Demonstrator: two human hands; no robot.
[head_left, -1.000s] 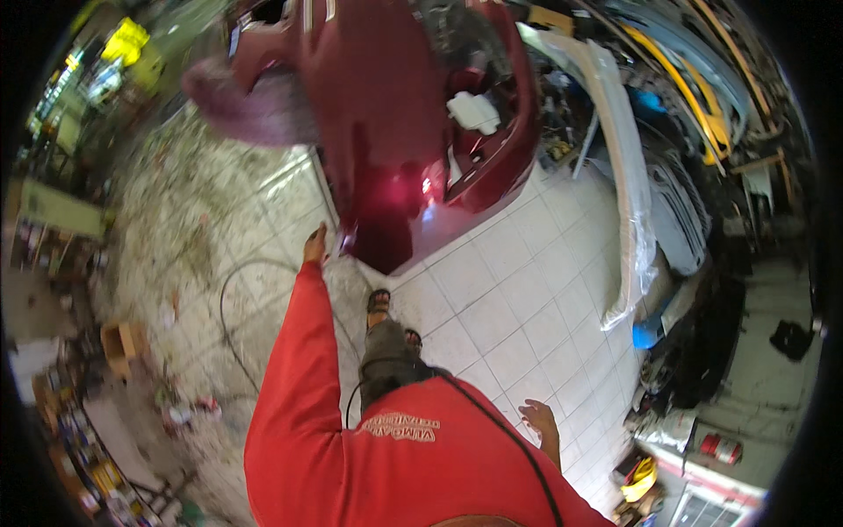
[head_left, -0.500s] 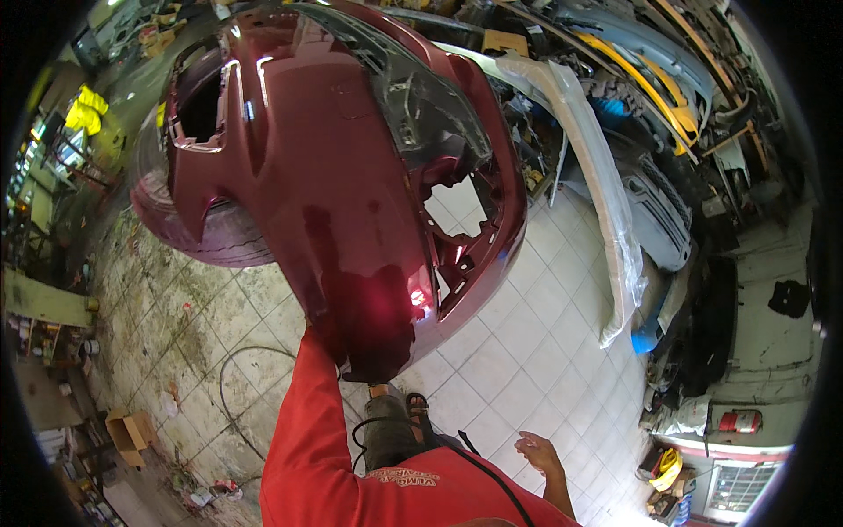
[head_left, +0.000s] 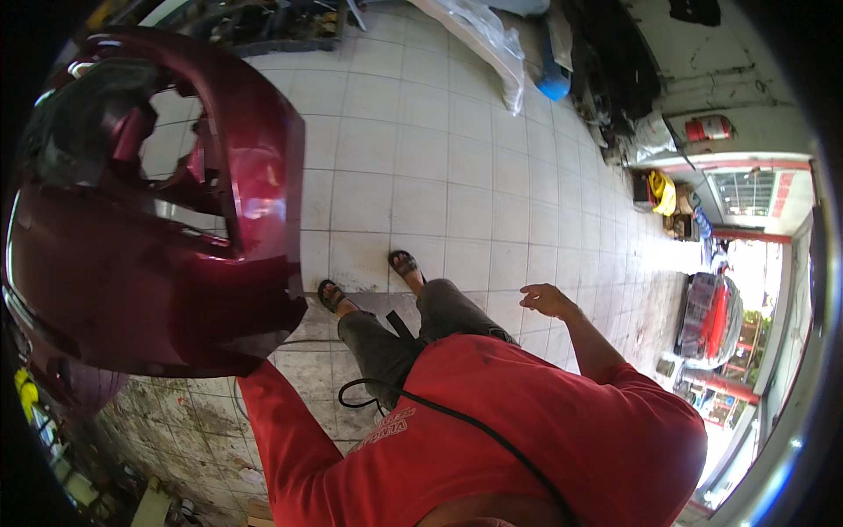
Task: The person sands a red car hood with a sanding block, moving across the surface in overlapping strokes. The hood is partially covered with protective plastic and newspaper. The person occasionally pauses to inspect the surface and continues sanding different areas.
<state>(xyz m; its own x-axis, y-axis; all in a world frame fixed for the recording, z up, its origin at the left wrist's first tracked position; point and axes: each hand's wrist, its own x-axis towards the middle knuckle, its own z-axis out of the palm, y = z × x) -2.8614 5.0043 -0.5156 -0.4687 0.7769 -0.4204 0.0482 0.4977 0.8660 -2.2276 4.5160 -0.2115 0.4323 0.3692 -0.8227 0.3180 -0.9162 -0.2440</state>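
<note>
A glossy dark red car bumper point(head_left: 140, 290) fills the left side of the head view, up off the floor, with cut-outs and a black grille section point(head_left: 88, 132) at its far part. My left arm, in a red sleeve point(head_left: 285, 430), reaches to the bumper's near lower edge. The bumper hides my left hand and its fingers, but the arm appears to hold it up. My right hand point(head_left: 546, 300) hangs in the air at my right side, away from the bumper. It is empty, its fingers loosely curled and apart.
My sandalled feet point(head_left: 404, 263) stand on pale floor tiles point(head_left: 457, 193). A plastic-wrapped white part point(head_left: 492, 39) and a blue object point(head_left: 553, 83) lie ahead. A fire extinguisher point(head_left: 709, 128) is by the right wall, near yellow stuff point(head_left: 661, 191). A bright doorway opens at far right.
My view has swung right, so the bumper now sits further left and the doorway shows. My left arm stays at the bumper's edge. My right hand remains empty.
</note>
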